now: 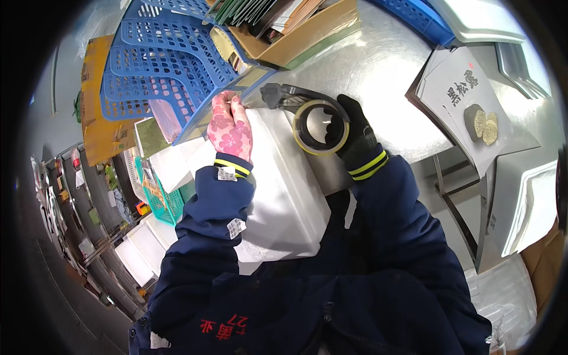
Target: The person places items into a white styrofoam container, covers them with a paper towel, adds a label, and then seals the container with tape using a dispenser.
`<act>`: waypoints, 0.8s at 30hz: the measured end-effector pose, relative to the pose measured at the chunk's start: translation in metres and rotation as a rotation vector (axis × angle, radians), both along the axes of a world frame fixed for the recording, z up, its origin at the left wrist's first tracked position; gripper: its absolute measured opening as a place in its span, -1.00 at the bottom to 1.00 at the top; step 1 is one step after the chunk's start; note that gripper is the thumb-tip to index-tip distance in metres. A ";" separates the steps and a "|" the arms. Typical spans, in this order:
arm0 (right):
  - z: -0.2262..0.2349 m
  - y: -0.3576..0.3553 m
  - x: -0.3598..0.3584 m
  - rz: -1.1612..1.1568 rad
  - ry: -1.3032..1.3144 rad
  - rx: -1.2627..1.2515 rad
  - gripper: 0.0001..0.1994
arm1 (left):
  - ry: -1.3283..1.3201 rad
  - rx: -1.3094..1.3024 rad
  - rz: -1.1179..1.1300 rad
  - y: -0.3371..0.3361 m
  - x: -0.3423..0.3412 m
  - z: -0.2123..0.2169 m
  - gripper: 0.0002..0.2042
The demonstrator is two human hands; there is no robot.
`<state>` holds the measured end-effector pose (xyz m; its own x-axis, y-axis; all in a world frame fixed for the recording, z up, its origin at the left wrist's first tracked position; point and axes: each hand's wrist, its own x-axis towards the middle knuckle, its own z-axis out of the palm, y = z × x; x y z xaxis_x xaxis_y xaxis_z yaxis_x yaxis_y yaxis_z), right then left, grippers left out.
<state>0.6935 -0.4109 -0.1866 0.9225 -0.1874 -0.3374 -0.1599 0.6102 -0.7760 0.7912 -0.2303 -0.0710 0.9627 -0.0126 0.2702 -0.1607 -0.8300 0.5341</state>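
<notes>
My right hand point(357, 131), in a black glove, is closed round a tape dispenser point(288, 94) that carries a roll of tape point(297, 131) with a yellowish rim. The dispenser hangs over the far right side of a white foam box point(278, 195), close in front of me. At the box's far left corner is my left hand point(231, 130), in a pink flowered glove. Its fingertips are pinched together beside a blue perforated plastic rack point(160, 65); what they hold, if anything, is too small to make out.
Behind the box, a cardboard box point(313, 35) of upright packets stands on the metal table point(384, 71). Printed bags point(455, 100) lie at the right, above a stack of white sheets point(526, 207). A green basket point(163, 198) and shelves point(83, 207) are at the left.
</notes>
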 end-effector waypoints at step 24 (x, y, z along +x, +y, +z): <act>0.035 0.024 -0.029 -0.014 0.511 0.731 -0.64 | 0.131 0.157 -0.202 -0.004 -0.007 0.018 -0.69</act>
<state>0.6641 -0.3869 -0.1518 0.6257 0.2255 -0.7468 -0.3687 0.9291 -0.0283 0.7846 -0.2347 -0.0528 0.9631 -0.2392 0.1237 -0.2693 -0.8622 0.4290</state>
